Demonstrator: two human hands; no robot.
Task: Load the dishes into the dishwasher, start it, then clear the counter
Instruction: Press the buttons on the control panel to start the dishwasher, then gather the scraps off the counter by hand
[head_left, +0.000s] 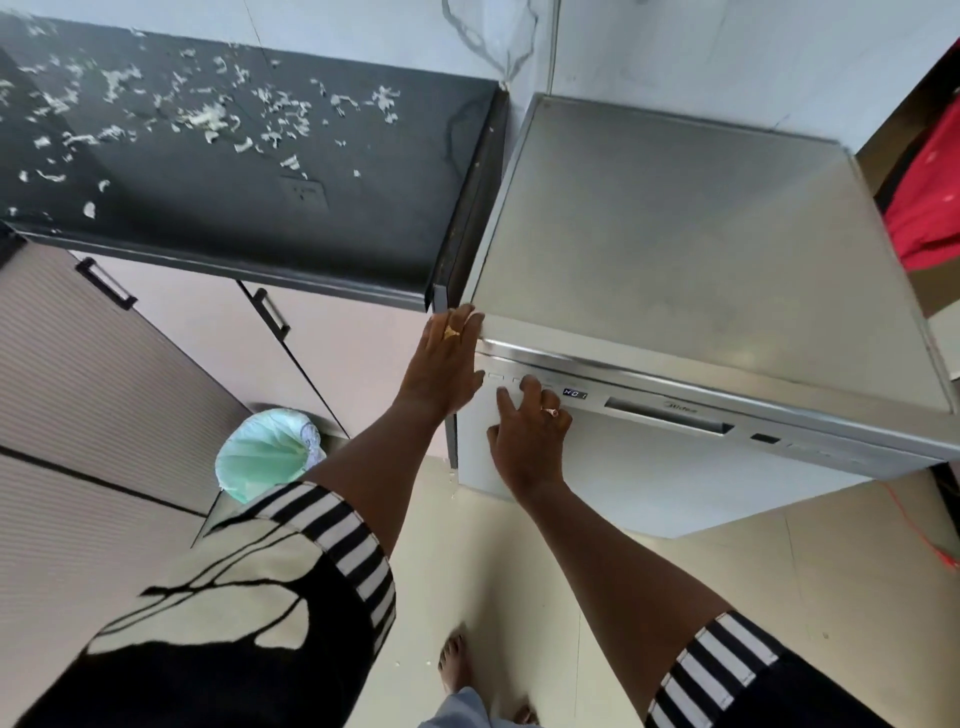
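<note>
Dishwasher (701, 234) bears both hands: left hand (447, 364) flat on its top corner, right hand (530, 436) spread, touching its control panel (831, 446).

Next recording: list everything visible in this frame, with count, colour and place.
dishwasher: one, silver, right of centre, door closed
display: one, lit, on the dishwasher's control panel
counter: one, black, upper left
scraps: many, white, strewn over the counter
cabinet doors: at least two, beige-pink, below the counter
bin: one, green liner, on the floor by the cabinets
cloth: one, red, right edge
cord: one, red, floor at lower right
left hand: ringed, fingers on the dishwasher's front left corner
right hand: ringed, fingers on the panel buttons left of the display
</note>
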